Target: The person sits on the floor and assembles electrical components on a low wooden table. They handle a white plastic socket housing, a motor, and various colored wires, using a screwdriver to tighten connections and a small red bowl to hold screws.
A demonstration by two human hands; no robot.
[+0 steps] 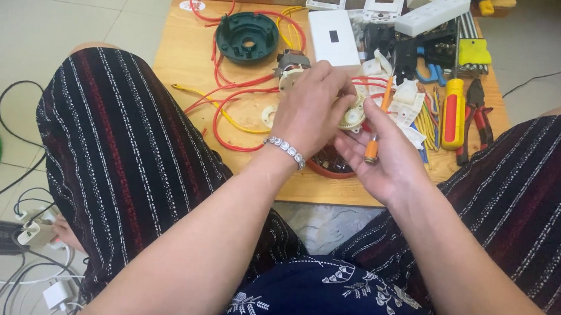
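My left hand (311, 106), with a silver bracelet at the wrist, is closed over a small cream round electrical part (353, 116) with red wires, held above the low wooden table (182, 56). My right hand (387, 152) lies palm up just right of it and holds a small orange-handled screwdriver (377, 128), its tip pointing up toward the part. A small motor (291, 64) sits behind my left hand.
A dark green round housing (247, 37), red and yellow wires (231, 100), a white switch plate (334, 38), a red-and-yellow screwdriver (453, 111), pliers (477, 119) and a white power strip (432, 15) lie on the table. A red dish (330, 165) sits under my hands. Chargers and cables (27, 237) lie on the floor at left.
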